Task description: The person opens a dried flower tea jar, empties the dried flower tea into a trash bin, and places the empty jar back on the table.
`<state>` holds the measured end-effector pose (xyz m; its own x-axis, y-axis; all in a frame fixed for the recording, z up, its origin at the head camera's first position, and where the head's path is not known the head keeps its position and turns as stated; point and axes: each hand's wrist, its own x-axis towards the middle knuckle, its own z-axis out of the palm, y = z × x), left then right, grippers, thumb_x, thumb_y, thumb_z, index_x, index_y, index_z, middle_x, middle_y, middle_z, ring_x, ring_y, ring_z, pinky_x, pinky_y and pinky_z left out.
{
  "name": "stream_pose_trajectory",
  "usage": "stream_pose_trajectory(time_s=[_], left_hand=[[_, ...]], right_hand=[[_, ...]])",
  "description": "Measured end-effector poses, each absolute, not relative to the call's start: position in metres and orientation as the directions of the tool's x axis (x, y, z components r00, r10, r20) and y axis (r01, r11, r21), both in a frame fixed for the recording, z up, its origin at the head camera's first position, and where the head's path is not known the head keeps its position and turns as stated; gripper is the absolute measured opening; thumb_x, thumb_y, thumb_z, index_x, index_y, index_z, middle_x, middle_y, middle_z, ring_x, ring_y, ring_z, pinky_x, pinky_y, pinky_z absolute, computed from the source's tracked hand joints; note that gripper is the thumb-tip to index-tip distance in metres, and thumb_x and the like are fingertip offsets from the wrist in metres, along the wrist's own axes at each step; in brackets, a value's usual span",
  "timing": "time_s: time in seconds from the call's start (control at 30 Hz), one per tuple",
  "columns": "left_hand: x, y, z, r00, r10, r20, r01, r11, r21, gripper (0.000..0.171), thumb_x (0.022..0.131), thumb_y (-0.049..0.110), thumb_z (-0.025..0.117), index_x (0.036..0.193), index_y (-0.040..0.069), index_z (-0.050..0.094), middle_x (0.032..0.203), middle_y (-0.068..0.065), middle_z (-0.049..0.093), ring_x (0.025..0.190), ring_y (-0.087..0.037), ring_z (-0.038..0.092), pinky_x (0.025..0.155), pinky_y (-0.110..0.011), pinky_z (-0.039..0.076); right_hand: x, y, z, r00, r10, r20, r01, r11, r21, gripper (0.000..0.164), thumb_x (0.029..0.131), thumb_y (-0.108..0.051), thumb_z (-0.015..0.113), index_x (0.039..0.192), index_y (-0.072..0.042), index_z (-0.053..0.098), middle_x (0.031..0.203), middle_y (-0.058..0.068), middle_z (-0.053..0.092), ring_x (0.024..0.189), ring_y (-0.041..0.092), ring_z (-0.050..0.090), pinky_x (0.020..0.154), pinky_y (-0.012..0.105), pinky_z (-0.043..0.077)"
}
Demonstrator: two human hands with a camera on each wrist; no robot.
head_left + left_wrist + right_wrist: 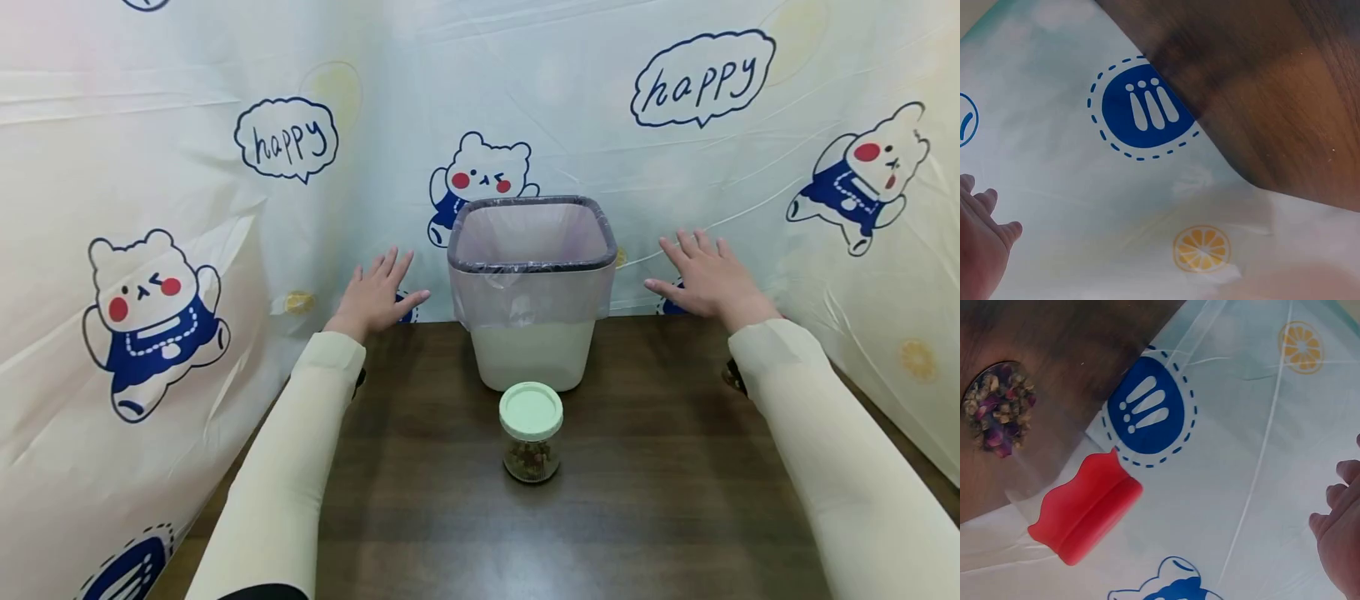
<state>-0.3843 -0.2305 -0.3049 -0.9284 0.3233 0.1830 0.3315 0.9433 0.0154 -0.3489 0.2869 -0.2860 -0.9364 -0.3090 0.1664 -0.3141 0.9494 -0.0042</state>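
Note:
My left hand [373,296] is held out with its fingers spread, just left of the waste bin [534,354], and holds nothing. On the bin's other side my right hand [708,279] reaches forward in the same way, its fingers straight and apart. A clear jar [531,460] with a pale green lid [531,410] stands upright in front of the bin, with dried bits inside. Part of the left hand [985,240] shows at the edge of the left wrist view. Several fingers of the right hand [1342,519] show in the right wrist view.
A purple-grey rim [536,267] holds a translucent liner [517,298] on the bin. Printed cloth [390,100] hangs behind and beside the dark wooden table [637,500]. The right wrist view shows dried petals [1000,409] and a red wavy-edged object [1088,509].

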Motion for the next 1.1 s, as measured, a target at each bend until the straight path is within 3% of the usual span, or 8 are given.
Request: stream_pose_trajectory(time_s=[0.4, 0.73, 0.9, 1.1], left_hand=[[-0.38, -0.23, -0.309, -0.922, 0.331, 0.202, 0.36, 0.923, 0.132, 0.085, 0.093, 0.071, 0.032, 0.157, 0.024, 0.004, 0.162, -0.012, 0.003, 0.147, -0.032, 0.001, 0.112, -0.058, 0.0], [-0.368, -0.227, -0.312, -0.902, 0.371, 0.219, 0.413, 0.89, 0.192, 0.082, 0.094, 0.067, 0.037, 0.157, 0.024, 0.005, 0.162, -0.009, 0.005, 0.146, -0.032, 0.01, 0.113, -0.056, 0.011], [-0.362, -0.229, -0.315, -0.892, 0.392, 0.223, 0.438, 0.87, 0.224, 0.081, 0.095, 0.065, 0.038, 0.157, 0.024, 0.006, 0.161, -0.009, 0.012, 0.145, -0.031, 0.016, 0.113, -0.053, 0.017], [-0.356, -0.232, -0.319, -0.89, 0.393, 0.229, 0.444, 0.861, 0.247, 0.081, 0.095, 0.067, 0.035, 0.157, 0.025, 0.006, 0.161, -0.008, 0.014, 0.145, -0.031, 0.018, 0.113, -0.052, 0.018]], right_hand=[[-0.341, 0.281, -0.288, -0.93, -0.3, 0.212, -0.323, 0.943, -0.083, 0.088, 0.095, -0.064, 0.039, 0.154, -0.002, 0.016, 0.155, 0.03, 0.011, 0.142, 0.048, 0.007, 0.111, 0.062, 0.003], [-0.331, 0.279, -0.295, -0.913, -0.274, 0.303, -0.346, 0.914, -0.213, 0.08, 0.096, -0.057, 0.046, 0.152, -0.003, 0.026, 0.152, 0.028, 0.026, 0.138, 0.046, 0.022, 0.107, 0.063, 0.02], [-0.325, 0.277, -0.297, -0.913, -0.259, 0.314, -0.348, 0.898, -0.27, 0.078, 0.097, -0.056, 0.047, 0.153, -0.007, 0.025, 0.152, 0.026, 0.028, 0.138, 0.046, 0.025, 0.105, 0.064, 0.022], [-0.317, 0.274, -0.299, -0.907, -0.252, 0.338, -0.358, 0.884, -0.301, 0.076, 0.097, -0.055, 0.047, 0.15, -0.004, 0.031, 0.149, 0.027, 0.033, 0.134, 0.047, 0.031, 0.104, 0.064, 0.025]])
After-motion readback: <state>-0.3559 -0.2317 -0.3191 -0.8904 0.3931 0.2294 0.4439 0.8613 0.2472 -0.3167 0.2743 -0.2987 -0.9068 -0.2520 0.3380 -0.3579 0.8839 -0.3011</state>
